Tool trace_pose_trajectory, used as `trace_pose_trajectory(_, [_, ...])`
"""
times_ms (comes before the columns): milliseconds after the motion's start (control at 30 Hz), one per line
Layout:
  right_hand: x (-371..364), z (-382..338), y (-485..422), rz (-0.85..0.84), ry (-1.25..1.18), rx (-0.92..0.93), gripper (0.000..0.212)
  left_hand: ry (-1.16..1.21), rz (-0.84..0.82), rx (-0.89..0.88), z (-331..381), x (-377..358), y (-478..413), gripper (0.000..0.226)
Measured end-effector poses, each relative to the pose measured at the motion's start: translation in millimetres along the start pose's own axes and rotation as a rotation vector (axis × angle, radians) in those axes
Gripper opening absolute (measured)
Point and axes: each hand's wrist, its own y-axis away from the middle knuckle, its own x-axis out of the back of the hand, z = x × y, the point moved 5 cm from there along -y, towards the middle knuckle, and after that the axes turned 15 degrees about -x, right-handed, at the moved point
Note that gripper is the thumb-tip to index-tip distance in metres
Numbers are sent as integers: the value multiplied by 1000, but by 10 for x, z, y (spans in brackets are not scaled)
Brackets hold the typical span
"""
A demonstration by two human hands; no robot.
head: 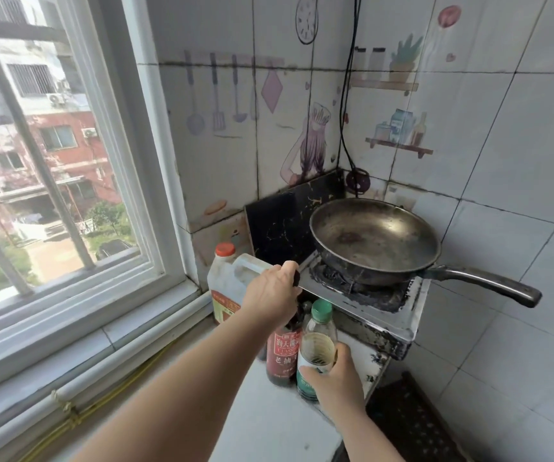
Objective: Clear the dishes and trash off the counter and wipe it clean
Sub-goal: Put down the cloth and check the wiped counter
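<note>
Head view: the left hand [270, 291] is curled over the neck and cap of the dark soy sauce bottle [282, 353], gripping it from above. The right hand [335, 378] wraps its fingers round the lower body of the green-capped bottle [317, 345]. Both bottles stand upright and touching each other on the white counter [262, 425], just in front of the stove [379, 308] that carries the pan [372, 238]. The oil jug [229, 285] stands behind them by the window sill. The step looks like shifting the bottles to free the surface for wiping. Lift each one straight up and keep it upright, because the top-held bottle could swing or slip. Set them down well clear of the stove's edge.
</note>
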Motion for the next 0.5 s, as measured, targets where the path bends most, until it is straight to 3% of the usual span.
trace_pose_trajectory(500, [-11,-13,4,92,1,4,53,24,-29,-30,23,31,16,17])
